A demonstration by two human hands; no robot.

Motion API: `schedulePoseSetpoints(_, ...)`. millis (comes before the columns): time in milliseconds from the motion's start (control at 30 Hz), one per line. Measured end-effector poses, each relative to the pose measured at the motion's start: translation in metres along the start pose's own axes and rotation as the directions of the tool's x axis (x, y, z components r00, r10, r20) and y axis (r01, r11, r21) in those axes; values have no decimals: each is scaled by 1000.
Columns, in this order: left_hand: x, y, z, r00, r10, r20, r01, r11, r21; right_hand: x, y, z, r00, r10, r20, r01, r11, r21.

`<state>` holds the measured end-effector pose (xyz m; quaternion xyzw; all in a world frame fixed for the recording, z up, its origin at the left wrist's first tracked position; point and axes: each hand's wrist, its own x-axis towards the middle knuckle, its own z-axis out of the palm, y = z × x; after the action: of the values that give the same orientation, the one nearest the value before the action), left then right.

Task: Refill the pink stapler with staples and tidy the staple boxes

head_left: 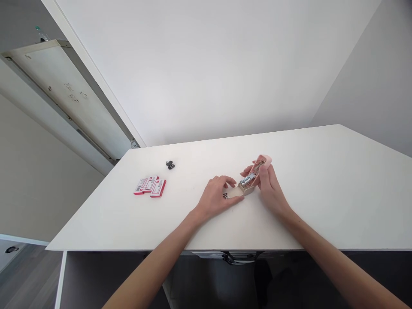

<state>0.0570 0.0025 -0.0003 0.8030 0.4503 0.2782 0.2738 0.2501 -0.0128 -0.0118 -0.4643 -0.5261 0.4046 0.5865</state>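
Note:
A pink stapler (255, 171) is opened wide over the white table, its top cover lifted up and tilted to the right. Inside it a silver strip of staples (247, 179) shows in the magazine. My right hand (271, 186) is wrapped round the raised pink cover. At the pale base (236, 192), my left hand (217, 195) is closed, thumb along the near edge and fingers curled over the far side. Between that thumb and those fingers, a small black-and-white patterned part (225, 196) shows at the base's left end.
Several small red-and-white boxes (158, 188) lie together on the left of the white table (322, 171). Behind them sits a small black object (170, 165). A white wall (219, 64) rises at the table's back, and the front edge runs beneath my forearms.

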Motion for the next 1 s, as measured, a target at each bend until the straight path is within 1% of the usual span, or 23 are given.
schedulePoseSetpoints(67,0,-2,1,1000,4,-18,-4,1000,21,0,1,-1,998,28,-54,-26,999,44)
schedulePoseSetpoints(167,1,-7,1,998,-23,-59,27,998,54,1,6,-3,990,43,-131,-31,995,95)
schedulePoseSetpoints(267,0,-12,0,994,-45,-95,48,998,36,3,16,-9,976,84,-200,-60,991,123)
schedulePoseSetpoints(333,-1,-13,0,991,-48,-122,51,999,20,4,23,-15,970,110,-217,-88,990,106)
schedulePoseSetpoints(467,-3,-14,-1,985,-39,-168,44,999,21,2,31,-26,960,121,-253,-127,992,-6)
schedulePoseSetpoints(600,-5,-14,-2,979,-50,-198,53,999,6,-5,25,-37,947,134,-293,-173,979,-109)
schedulePoseSetpoints(700,-6,-13,-3,974,-51,-219,51,999,-3,-11,18,-48,944,121,-308,-179,970,-166)
schedulePoseSetpoints(867,-6,-14,-2,971,-31,-236,28,999,-15,-25,11,-67,938,110,-328,-181,964,-194)
schedulePoseSetpoints(1000,-12,-17,-3,954,-10,-299,10,1000,-2,-33,6,-76,927,135,-351,-208,961,-181)
